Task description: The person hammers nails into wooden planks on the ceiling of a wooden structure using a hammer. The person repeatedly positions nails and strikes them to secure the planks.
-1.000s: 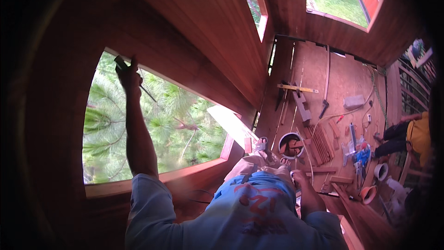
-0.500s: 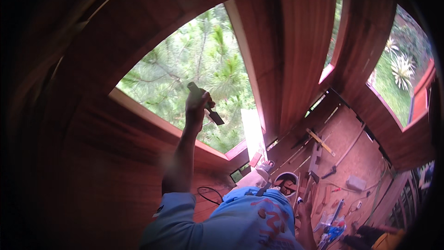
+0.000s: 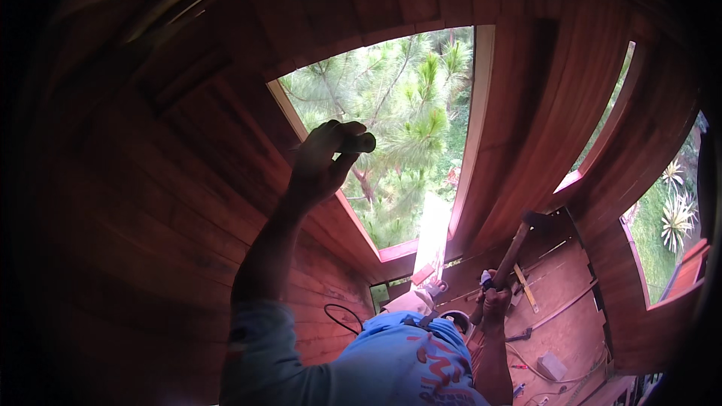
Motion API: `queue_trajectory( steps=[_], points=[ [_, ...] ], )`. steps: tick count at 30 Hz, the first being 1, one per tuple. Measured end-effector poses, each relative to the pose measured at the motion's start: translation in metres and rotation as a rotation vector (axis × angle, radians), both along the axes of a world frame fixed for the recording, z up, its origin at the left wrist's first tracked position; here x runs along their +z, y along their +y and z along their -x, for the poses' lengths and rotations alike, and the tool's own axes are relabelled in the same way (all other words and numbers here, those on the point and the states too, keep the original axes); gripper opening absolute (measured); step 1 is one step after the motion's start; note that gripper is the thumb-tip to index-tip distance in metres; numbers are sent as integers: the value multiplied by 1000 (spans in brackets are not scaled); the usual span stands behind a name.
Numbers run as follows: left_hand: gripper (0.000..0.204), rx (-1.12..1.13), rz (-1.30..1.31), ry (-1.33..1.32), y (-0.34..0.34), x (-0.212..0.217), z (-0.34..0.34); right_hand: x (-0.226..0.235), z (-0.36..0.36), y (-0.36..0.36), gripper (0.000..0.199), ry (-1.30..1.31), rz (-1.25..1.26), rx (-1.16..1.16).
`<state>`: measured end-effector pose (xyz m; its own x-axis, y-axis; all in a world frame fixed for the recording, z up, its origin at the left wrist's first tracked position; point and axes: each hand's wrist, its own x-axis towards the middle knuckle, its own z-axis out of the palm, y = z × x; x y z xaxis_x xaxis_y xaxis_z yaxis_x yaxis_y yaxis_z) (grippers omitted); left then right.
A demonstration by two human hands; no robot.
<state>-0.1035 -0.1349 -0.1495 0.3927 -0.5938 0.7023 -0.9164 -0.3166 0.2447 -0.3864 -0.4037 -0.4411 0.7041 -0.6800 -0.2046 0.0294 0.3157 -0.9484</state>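
My left hand (image 3: 322, 162) is raised beside the window opening, its fingers wrapped round a chisel (image 3: 364, 143). The chisel's round handle end faces the opening; its blade is mostly hidden by the hand, near the plank wall. Lower and to the right, my right hand (image 3: 495, 307) grips the wooden handle of a hammer (image 3: 515, 248). The dark hammer head points up and away, apart from the chisel. A small white and blue thing (image 3: 486, 280) shows at the right hand's fingers; I cannot tell what it is.
Plank walls (image 3: 188, 203) curve round me, and a pale board (image 3: 432, 233) leans at the window frame (image 3: 481, 128). On the wooden floor (image 3: 564, 293) lie a yellow-edged strip (image 3: 526, 287), a long-handled tool (image 3: 560, 317), a pale block (image 3: 551, 366) and cords. A bucket (image 3: 456, 319) stands near my feet.
My view has turned left. The left hand has swung the chisel round so its blade points toward the wall. The right hand has lifted the hammer up from low by my side.
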Motion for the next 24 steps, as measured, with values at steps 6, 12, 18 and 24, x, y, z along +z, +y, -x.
queue_trajectory(
  steps=[6, 12, 18, 24],
  points=[
    [22, 14, 24, -3, 17, 26, 14, -36, -4, 30, 13, 95, -225, 105],
    [28, 263, 476, 110, 46, 24, -16, -24, 27, 34, 18, 214, -155, 57],
    [18, -190, 1123, 569, 80, 53, -23, 5, 36, 22, 15, 268, 17, 80],
    [36, -179, 1081, 461, 119, 59, -30, 60, 3, 28, 17, -10, 364, 107]
  ],
)
